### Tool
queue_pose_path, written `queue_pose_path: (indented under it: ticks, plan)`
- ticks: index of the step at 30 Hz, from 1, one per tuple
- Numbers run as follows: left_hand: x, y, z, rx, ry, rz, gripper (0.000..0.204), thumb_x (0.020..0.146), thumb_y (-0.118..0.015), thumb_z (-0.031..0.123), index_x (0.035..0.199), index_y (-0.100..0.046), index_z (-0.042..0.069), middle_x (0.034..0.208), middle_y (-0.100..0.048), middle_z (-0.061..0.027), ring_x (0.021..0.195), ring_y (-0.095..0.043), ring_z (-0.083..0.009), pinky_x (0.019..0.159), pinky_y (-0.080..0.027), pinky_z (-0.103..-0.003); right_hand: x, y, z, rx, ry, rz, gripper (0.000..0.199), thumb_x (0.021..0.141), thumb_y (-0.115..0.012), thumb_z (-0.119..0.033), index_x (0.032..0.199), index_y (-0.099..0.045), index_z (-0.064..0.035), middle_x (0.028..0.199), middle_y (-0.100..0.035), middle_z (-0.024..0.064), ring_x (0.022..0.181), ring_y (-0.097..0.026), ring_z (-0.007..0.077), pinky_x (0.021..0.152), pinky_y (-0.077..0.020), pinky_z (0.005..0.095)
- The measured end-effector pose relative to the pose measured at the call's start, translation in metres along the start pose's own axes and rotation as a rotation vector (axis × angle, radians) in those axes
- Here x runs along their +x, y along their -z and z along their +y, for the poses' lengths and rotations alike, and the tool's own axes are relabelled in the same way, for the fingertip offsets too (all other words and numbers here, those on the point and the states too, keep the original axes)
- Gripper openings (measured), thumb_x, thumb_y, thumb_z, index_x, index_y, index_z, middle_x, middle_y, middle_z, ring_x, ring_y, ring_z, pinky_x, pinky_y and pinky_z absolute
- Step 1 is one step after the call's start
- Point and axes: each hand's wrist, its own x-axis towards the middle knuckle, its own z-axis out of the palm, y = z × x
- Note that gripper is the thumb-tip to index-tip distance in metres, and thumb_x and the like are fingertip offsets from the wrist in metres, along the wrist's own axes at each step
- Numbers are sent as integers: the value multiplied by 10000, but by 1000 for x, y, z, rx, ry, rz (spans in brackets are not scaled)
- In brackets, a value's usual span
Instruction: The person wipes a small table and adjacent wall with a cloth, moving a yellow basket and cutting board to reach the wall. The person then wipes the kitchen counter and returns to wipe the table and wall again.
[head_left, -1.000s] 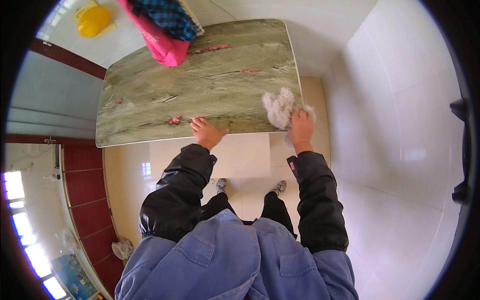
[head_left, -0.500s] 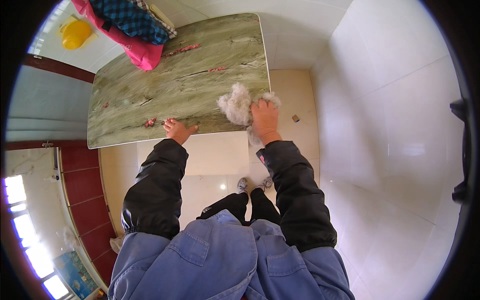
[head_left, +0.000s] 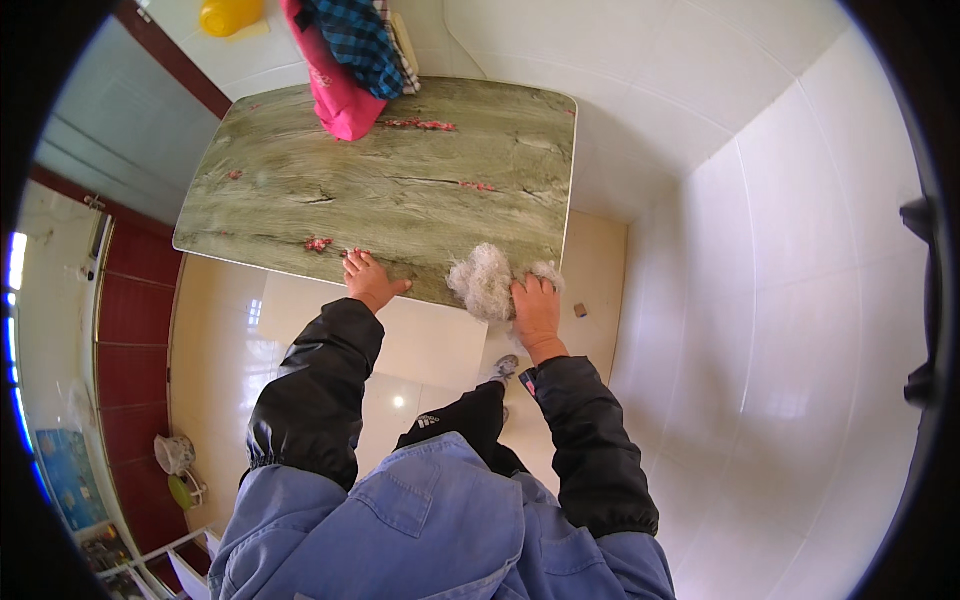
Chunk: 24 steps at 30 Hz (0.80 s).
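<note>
A table [head_left: 370, 215] with a green wood-grain top and red flower patches stands in front of me. Flat on its near edge rests my left hand [head_left: 370, 281], fingers stretched and thumb apart, holding nothing. My right hand [head_left: 537, 312] is at the near right corner, its fingers curled over a fluffy greyish-white clump of fibre [head_left: 482, 283]. Most of the clump bulges out to the left of that hand, on the tabletop. A smaller tuft shows beyond the fingertips. The palm side of the right hand is hidden.
Pink cloth [head_left: 345, 100] and a blue checked cloth [head_left: 360, 45] hang onto the table's far edge. A yellow rounded object [head_left: 230, 15] is on the far wall. White tiled wall [head_left: 760, 300] rises at right; a small brown piece [head_left: 580, 311] lies on the floor.
My view has shifted, so the table sits lower in the picture. My right hand stays on the clump at the corner, and my left hand stays at the near edge.
</note>
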Motion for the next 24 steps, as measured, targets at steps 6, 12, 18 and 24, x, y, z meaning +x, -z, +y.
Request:
queue_pose_path:
  ticks: [6, 12, 18, 24]
  plan:
    - [-5, 5, 1, -30, -3, -13, 1323, 696, -770, 672, 1504, -137, -163, 1585, -129, -358, 1485, -101, -516, 1192, -178, -557, 42, -15, 29, 19, 3, -28, 308, 754, -632, -90, 1054, -671, -142, 1200, -596, 98, 1090, -538, 337, 845, -462, 465]
    - [-8, 7, 0, -39, 2, -33, 1345, 674, -777, 675, 1505, -138, -168, 1593, -89, -369, 1492, -68, -520, 1194, -157, -568, 106, -34, 66, -13, 39, -65, 355, 754, -640, -69, 1102, -668, -138, 1237, -599, 124, 1106, -547, 361, 867, -472, 472]
    - [-10, 10, 4, -39, 43, -29, 1347, 658, -781, 675, 1504, -154, -165, 1600, -116, -348, 1495, -83, -509, 1198, -167, -553, 163, -46, 100, 36, 70, -49, 363, 764, -628, -56, 1125, -651, -92, 1192, -592, 168, 1087, -548, 394, 899, -472, 490]
    - [-10, 10, 6, -59, 87, -50, 1375, 614, -810, 670, 1511, -168, -149, 1602, -116, -346, 1493, -102, -510, 1195, -174, -560, 218, -63, 145, -26, 104, -65, 368, 781, -630, -81, 1149, -641, -94, 1177, -589, 185, 1068, -553, 399, 889, -472, 499]
